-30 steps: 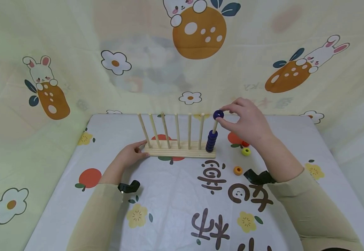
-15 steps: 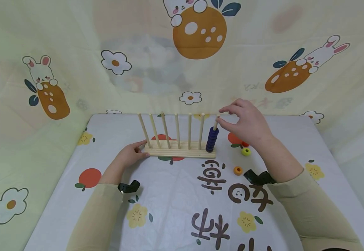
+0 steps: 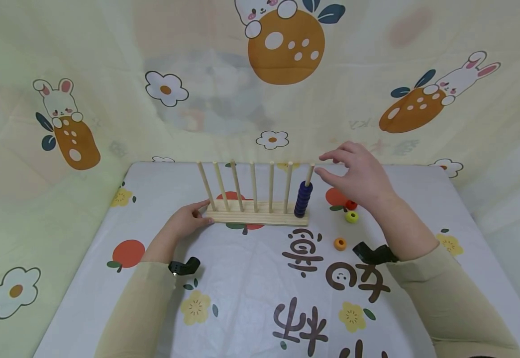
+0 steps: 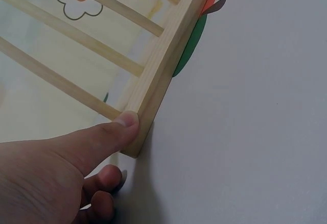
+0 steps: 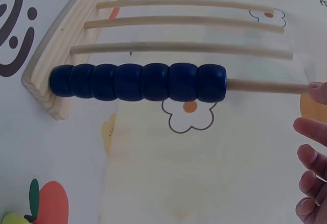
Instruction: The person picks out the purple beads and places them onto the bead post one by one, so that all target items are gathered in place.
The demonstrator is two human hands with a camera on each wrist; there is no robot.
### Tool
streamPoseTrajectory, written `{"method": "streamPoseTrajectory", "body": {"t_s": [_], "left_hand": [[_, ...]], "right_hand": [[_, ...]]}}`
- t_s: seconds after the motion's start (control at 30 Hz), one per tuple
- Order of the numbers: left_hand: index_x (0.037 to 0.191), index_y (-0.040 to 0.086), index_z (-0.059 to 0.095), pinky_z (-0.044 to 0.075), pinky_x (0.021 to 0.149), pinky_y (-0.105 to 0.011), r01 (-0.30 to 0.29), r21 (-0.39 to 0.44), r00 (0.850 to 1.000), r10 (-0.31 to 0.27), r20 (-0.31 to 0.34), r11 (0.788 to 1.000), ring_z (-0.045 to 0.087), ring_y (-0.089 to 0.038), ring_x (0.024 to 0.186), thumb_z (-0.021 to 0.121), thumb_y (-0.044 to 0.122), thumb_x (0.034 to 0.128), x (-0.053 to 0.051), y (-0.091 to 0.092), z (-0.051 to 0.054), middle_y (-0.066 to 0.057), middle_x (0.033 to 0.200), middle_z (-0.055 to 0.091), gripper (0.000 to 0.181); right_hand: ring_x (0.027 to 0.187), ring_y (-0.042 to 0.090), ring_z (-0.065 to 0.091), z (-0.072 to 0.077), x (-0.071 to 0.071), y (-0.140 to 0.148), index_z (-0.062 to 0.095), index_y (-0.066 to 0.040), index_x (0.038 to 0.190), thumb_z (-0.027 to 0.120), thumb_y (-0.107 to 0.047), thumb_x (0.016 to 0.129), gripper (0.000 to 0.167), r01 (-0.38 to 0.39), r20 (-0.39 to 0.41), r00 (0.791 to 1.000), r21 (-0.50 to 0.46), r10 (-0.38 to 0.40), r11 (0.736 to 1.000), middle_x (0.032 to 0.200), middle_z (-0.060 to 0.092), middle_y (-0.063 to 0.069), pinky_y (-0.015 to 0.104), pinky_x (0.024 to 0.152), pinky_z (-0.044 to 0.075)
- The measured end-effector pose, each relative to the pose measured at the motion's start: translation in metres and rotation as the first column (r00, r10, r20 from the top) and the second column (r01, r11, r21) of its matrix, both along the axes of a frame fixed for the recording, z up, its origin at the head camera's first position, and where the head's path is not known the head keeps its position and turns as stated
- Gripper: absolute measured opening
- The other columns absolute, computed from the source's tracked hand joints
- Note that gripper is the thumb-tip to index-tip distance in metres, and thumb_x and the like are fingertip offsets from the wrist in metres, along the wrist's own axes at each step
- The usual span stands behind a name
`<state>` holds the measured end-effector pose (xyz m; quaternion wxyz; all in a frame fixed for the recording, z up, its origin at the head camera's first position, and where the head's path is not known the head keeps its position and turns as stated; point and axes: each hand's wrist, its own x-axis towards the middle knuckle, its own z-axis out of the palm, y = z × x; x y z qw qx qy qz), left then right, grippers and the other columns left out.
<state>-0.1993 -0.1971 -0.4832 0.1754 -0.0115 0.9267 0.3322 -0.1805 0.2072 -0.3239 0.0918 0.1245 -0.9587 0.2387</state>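
A wooden peg rack [image 3: 255,218] with several upright pegs stands toward the back of the table. On its rightmost peg is a stack of dark blue beads [image 3: 303,200], closely packed in the right wrist view, where the beads [image 5: 138,82] leave the peg's upper part bare. My left hand [image 3: 185,221] grips the rack's left end; in the left wrist view the thumb of that hand [image 4: 61,168] presses the base's corner. Beside the top of the beaded peg, my right hand [image 3: 360,174] holds nothing, thumb and fingers spread apart.
Right of the rack lie a red bead [image 3: 351,205], a yellow bead [image 3: 351,217] and, nearer, an orange bead [image 3: 340,243]. A printed cloth [image 3: 237,293] covers the table, and a patterned curtain [image 3: 215,124] hangs behind it.
My right hand let go of a blue bead at the peg's top; it dropped onto the stack. The hand then drew slightly right, off the peg. My left hand stayed put.
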Motion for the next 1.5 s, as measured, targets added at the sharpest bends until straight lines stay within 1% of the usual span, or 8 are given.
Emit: {"method": "streamPoseTrajectory", "body": {"t_s": [0.2, 0.37, 0.47, 0.67, 0.87, 1.07, 1.3, 1.5], "left_hand": [[0.152, 0.023, 0.043, 0.037, 0.072, -0.036, 0.007, 0.003, 1.0, -0.007, -0.003, 1.0, 0.048, -0.021, 0.083, 0.073, 0.035, 0.0909, -0.001, -0.002, -0.001, -0.007, 0.09, 0.052, 0.069], [0.152, 0.023, 0.043, 0.037, 0.072, -0.036, 0.012, 0.006, 1.0, -0.012, -0.003, 1.0, 0.047, -0.021, 0.082, 0.072, 0.034, 0.0911, -0.002, -0.003, -0.001, -0.007, 0.09, 0.052, 0.068], [0.152, 0.022, 0.043, 0.037, 0.073, -0.036, 0.018, 0.002, 1.0, -0.018, -0.005, 1.0, 0.048, -0.021, 0.082, 0.072, 0.034, 0.0914, -0.002, -0.003, 0.0, -0.007, 0.09, 0.053, 0.068], [0.152, 0.02, 0.043, 0.036, 0.072, -0.035, 0.034, 0.009, 0.999, -0.034, -0.017, 0.999, 0.047, -0.02, 0.082, 0.072, 0.034, 0.0915, -0.002, -0.004, 0.002, -0.006, 0.089, 0.053, 0.068], [0.151, 0.021, 0.044, 0.036, 0.073, -0.035, 0.026, 0.026, 1.0, -0.026, -0.011, 0.999, 0.048, -0.02, 0.082, 0.073, 0.033, 0.0907, -0.001, -0.003, 0.001, -0.006, 0.088, 0.053, 0.068], [0.151, 0.021, 0.044, 0.036, 0.073, -0.036, 0.022, 0.021, 1.0, -0.022, -0.004, 1.0, 0.048, -0.02, 0.082, 0.073, 0.034, 0.0908, -0.002, -0.002, 0.001, -0.006, 0.089, 0.053, 0.068], [0.151, 0.023, 0.044, 0.037, 0.073, -0.036, 0.013, 0.022, 1.0, -0.013, 0.003, 1.0, 0.048, -0.021, 0.083, 0.073, 0.034, 0.091, -0.002, -0.001, 0.001, -0.006, 0.09, 0.053, 0.068], [0.152, 0.025, 0.043, 0.037, 0.074, -0.036, 0.0, 0.025, 1.0, 0.0, 0.013, 1.0, 0.048, -0.021, 0.084, 0.073, 0.034, 0.0908, -0.001, -0.001, 0.002, -0.006, 0.09, 0.052, 0.068]], "right_hand": [[0.107, 0.032, 0.049, -0.004, -0.003, 0.008, 0.068, -0.014, 0.123, 0.07, -0.036, 0.092, 0.038, 0.022, 0.036, 0.999, 0.004, -0.022, 1.0, 0.114, 0.056, 0.011, 0.051, 0.087, 0.047], [0.106, 0.033, 0.048, -0.014, -0.009, 0.017, 0.068, -0.013, 0.123, 0.069, -0.036, 0.093, 0.038, 0.039, 0.054, 0.998, -0.005, -0.039, 0.999, 0.114, 0.055, 0.011, 0.052, 0.087, 0.047], [0.105, 0.034, 0.048, -0.019, -0.012, 0.023, 0.067, -0.012, 0.124, 0.068, -0.038, 0.093, 0.04, 0.045, 0.079, 0.996, -0.011, -0.044, 0.999, 0.114, 0.055, 0.013, 0.052, 0.086, 0.046], [0.102, 0.034, 0.048, -0.031, -0.019, 0.034, 0.067, -0.011, 0.124, 0.066, -0.04, 0.094, 0.042, 0.062, 0.115, 0.991, 0.009, -0.062, 0.998, 0.111, 0.054, 0.014, 0.05, 0.083, 0.046], [0.101, 0.035, 0.047, -0.041, -0.023, 0.043, 0.065, -0.01, 0.126, 0.065, -0.041, 0.094, 0.044, 0.085, 0.145, 0.985, 0.028, -0.088, 0.996, 0.113, 0.054, 0.016, 0.051, 0.083, 0.046], [0.101, 0.036, 0.047, -0.055, -0.029, 0.055, 0.065, -0.009, 0.126, 0.065, -0.041, 0.094, 0.045, 0.103, 0.168, 0.98, 0.038, -0.108, 0.994, 0.114, 0.054, 0.018, 0.051, 0.082, 0.046], [0.105, 0.038, 0.046, -0.074, -0.038, 0.069, 0.064, -0.007, 0.125, 0.064, -0.04, 0.095, 0.045, 0.113, 0.237, 0.964, 0.053, -0.123, 0.992, 0.115, 0.053, 0.021, 0.053, 0.084, 0.045], [0.108, 0.039, 0.045, -0.089, -0.042, 0.08, 0.063, -0.005, 0.125, 0.063, -0.04, 0.096, 0.046, 0.124, 0.265, 0.956, 0.033, -0.128, 0.992, 0.119, 0.051, 0.022, 0.054, 0.087, 0.044]]}}
